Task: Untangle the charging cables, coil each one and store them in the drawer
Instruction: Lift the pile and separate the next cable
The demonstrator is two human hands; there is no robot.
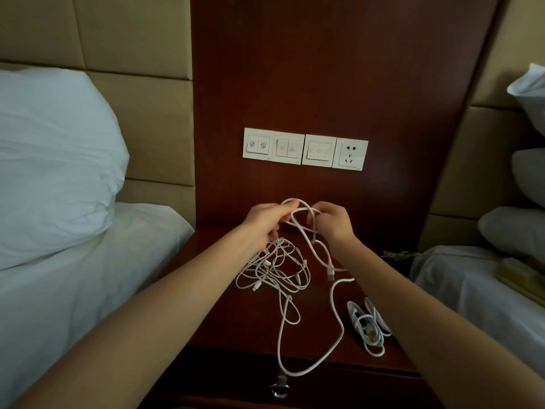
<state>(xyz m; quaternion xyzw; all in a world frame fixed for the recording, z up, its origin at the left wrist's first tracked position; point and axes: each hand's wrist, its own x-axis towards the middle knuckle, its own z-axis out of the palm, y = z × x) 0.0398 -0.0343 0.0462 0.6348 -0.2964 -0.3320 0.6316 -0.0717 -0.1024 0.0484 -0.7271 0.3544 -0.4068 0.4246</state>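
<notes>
A thick white smooth-sheathed charging cable (pixel 298 208) is looped in the air above the back edge of the dark reddish polished wooden nightstand (pixel 314 335). The left hand (pixel 265 219) has its fingers curled round one side of the loop. The right hand (pixel 333 222) pinches the other side with bent fingers. From the loop the cable drops to the surface, snakes forward and hangs in a long bow over the front edge. One flat plug lies near the right edge, partly hidden by the right forearm. Just below the left hand, mid-surface, sits a loose knot of thin white cables (pixel 274 270); their small plugs are hard to tell apart, and how many strands there are cannot be made out. Near the front right corner lies a neat oval coil of white cable (pixel 365 332), with a second bundle half covered by the forearm. Under the front edge the dim drawer front (pixel 324 385) carries a round shiny metal knob (pixel 278 389). On the wood panel behind is a row of white plastic switch plates (pixel 305 149). At the left lies a crumpled white fabric pillow (pixel 53 157) against a beige padded headboard (pixel 141 84).
</notes>
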